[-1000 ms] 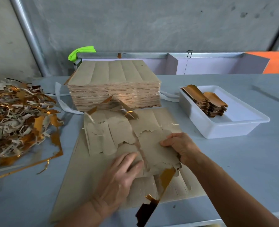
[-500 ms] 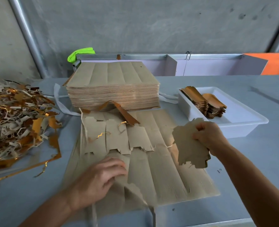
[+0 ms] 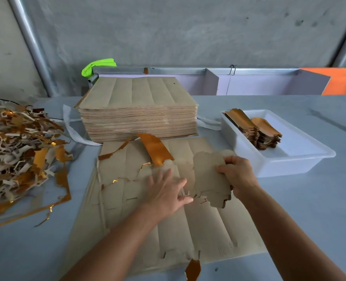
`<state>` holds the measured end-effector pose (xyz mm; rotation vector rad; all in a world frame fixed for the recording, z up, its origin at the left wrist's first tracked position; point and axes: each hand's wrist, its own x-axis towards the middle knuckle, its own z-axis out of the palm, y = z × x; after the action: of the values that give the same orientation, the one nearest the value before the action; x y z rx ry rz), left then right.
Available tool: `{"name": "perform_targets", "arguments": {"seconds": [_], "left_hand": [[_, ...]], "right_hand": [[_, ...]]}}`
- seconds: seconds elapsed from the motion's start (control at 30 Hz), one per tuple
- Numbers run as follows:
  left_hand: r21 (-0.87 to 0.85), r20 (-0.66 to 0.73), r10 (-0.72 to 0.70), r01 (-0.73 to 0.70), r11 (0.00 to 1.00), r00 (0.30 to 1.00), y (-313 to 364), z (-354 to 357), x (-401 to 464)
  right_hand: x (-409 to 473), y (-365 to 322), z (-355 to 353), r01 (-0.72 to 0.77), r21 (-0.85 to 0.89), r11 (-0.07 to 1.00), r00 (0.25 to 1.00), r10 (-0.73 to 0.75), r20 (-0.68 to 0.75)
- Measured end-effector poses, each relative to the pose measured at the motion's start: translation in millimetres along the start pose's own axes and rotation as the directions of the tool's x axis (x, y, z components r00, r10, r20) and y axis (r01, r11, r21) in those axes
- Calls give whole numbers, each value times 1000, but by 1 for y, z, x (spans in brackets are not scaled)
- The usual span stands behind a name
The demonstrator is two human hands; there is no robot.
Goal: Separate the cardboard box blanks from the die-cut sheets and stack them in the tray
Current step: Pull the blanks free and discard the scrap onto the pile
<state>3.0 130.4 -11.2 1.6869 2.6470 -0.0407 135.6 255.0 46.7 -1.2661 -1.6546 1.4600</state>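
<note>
**Kid:** What are you holding?

**Me:** My right hand (image 3: 237,176) is closed on a few brown box blanks (image 3: 210,179). I hold them just above the die-cut sheet (image 3: 168,226) that lies flat on the counter (image 3: 310,209).

**Kid:** And the other hand?

**Me:** My left hand (image 3: 166,191) is open, with the fingers spread. It lies on the sheet, right beside the blanks. It holds nothing.

**Kid:** Why do you press down?

**Me:** I think that is the trick. One hand keeps the sheet flat. The other pulls the blank out along its cut line. Then it should come off clean and not rip. I would pull gently and close to the little joins.

**Kid:** Where do they go?

**Me:** Into the white tray (image 3: 310,161) on my right. Two little stacks of blanks (image 3: 255,128) sit there, shiny gold side up. I should lay mine on top, edges lined up, so the pile stays neat.

**Kid:** What is that messy heap?

**Me:** That is the scrap pile (image 3: 20,151) on my left, well apart from the tray. One gold piece (image 3: 155,149) is flipped up on the far part of the sheet.

**Kid:** Is there a lot left?

**Me:** Yes. A big stack of sheets (image 3: 137,110) waits behind this one.
</note>
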Motion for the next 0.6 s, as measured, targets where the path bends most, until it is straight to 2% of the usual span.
{"name": "perform_targets", "arguments": {"seconds": [0.07,0.13,0.17,0.23,0.27,0.3,0.37,0.47,0.53,0.6], "left_hand": [[87,-42,-2,6,996,999,4,7,-1],[146,-151,86,-64,987,985,5,7,-4],[143,-216,124,-94,985,968,4,5,-7],[8,-416,112,-119,993,902,-2,-2,-15],[-98,-521,73,-144,985,850,-8,-5,-17],[-180,-638,24,-179,967,770,-14,-4,-17],[-276,-782,-60,-259,926,621,-21,-4,-20],[-296,-848,-78,-346,890,525,-20,-8,-22],[-304,-855,-79,-372,877,513,-17,-10,-22],[-279,-866,-50,-398,874,498,-15,-12,-21]], "right_hand": [[2,1,-5,-1,2,1000,1000,1,-2],[3,2,-11,17,-8,1000,1000,-17,-15],[4,3,-13,47,-34,998,998,-48,-28],[6,5,-17,130,-178,975,990,-137,-32],[6,5,-17,171,-263,949,983,-182,-14],[5,4,-17,216,-334,917,975,-223,18],[1,-3,-8,314,-400,861,949,-297,105],[-9,-12,20,425,-455,782,902,-324,285],[-16,-17,41,329,-429,841,924,-194,328],[-20,-20,57,70,-315,946,955,28,296]]}}
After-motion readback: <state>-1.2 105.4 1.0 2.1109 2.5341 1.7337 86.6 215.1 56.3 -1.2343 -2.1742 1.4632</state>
